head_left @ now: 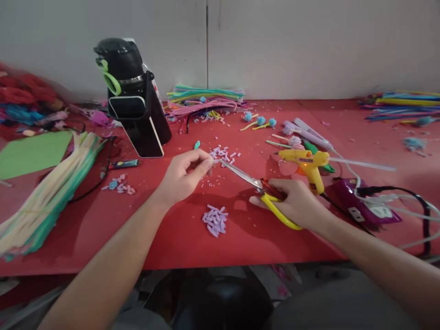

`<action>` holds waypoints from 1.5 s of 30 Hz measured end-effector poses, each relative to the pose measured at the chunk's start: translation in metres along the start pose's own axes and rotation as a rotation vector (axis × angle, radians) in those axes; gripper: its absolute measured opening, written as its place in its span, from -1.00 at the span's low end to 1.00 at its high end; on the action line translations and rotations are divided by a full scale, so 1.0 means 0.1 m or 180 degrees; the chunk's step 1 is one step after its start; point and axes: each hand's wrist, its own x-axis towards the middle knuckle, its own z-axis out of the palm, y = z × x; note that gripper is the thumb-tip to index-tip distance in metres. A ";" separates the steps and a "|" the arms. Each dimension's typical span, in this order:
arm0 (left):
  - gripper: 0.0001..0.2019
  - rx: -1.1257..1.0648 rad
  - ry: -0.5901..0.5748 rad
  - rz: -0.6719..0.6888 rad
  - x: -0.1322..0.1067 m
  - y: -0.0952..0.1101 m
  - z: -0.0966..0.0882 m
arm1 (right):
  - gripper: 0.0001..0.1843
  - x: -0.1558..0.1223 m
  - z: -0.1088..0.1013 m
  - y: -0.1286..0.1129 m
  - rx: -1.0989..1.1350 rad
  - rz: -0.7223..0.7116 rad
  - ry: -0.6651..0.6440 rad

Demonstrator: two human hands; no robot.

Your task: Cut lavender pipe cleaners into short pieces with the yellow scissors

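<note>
My right hand (298, 200) holds a pair of scissors (242, 175) with yellow handles, blades pointing left and nearly closed. My left hand (185, 178) is closed, thumb and forefinger pinched just left of the blade tips. What sits between those fingers is too small to make out. Behind the fingertips lie scattered short lilac pieces (225, 153), which look like cut fuzzy stem. A denser heap of lilac pieces (215, 221) rests on the red table (178, 243) nearer to me. Tiny lilac crumbs are strewn below the blades.
On the right are a yellow glue gun (311, 160) with a clear stick and a purple power strip (364, 201) with cables. A black bottle (118, 64) stands behind a phone (140, 135). Fuzzy stems lie in bundles at left (51, 192) and back (206, 98). Blue pompoms (260, 121) lie behind.
</note>
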 end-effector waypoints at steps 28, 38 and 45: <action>-0.79 0.0064 -0.0012 0.0036 0.00 0.00 0.01 | -0.32 -0.01 -0.02 -0.03 0.0044 0.0069 0.0040; -0.79 0.0143 -0.0011 0.0075 -0.01 -0.02 0.00 | -0.30 0.00 -0.03 -0.02 0.0019 -0.0045 -0.0023; -0.79 0.0195 0.0006 0.0087 -0.01 -0.03 0.00 | -0.31 0.01 -0.02 0.00 -0.0025 -0.0091 -0.0011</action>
